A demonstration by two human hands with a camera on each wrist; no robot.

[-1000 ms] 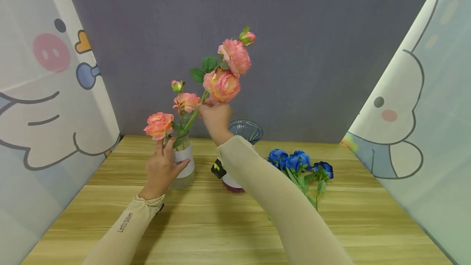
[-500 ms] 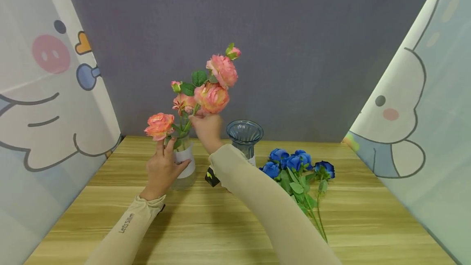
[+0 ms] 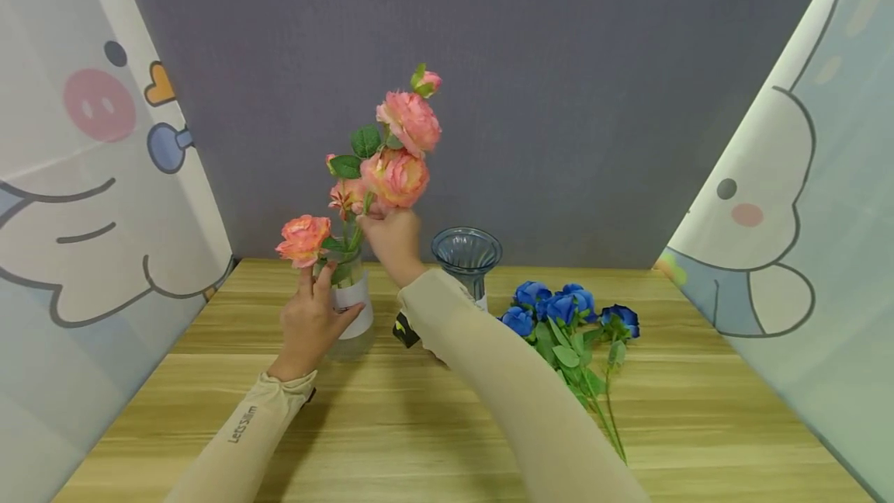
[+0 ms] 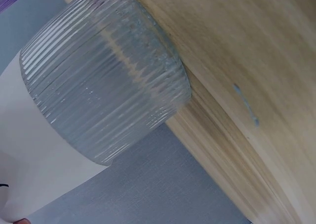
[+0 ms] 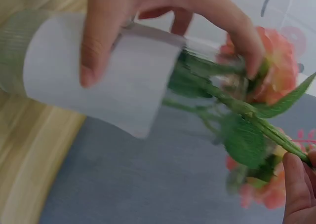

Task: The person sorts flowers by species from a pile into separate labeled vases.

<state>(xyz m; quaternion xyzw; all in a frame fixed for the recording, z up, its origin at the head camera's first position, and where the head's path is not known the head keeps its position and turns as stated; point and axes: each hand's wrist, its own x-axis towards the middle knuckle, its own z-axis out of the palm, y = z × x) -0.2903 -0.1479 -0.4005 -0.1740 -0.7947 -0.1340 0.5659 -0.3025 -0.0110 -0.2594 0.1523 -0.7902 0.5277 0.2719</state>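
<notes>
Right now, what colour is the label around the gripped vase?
The label is white; the right wrist view shows it best.

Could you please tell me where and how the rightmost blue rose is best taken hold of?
Probably by its thin stem, just below the leaves, pinched from above and the right: the rose lies on the table, with the other blue roses to its left.

Grey wall [image 3: 559, 115] behind wood-grained tabletop [image 3: 391, 433]
</notes>
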